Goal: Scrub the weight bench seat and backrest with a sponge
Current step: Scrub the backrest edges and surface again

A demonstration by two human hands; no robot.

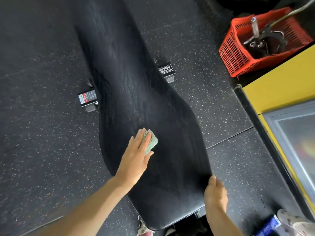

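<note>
Head view. Black bench pad (129, 86) running lengthwise above speckled rubber floor (42, 142). Green sponge (151, 142) on pad's near half, pressed flat under left hand (136, 157), fingers straight, thumb along sponge's near end. Right hand (215, 193), blurred, curled round pad's right edge. Red basket (233, 53) at upper right.

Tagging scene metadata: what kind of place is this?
Most likely a gym: a black padded weight bench, a Hammer Strength label on its base, and speckled rubber flooring.
</note>
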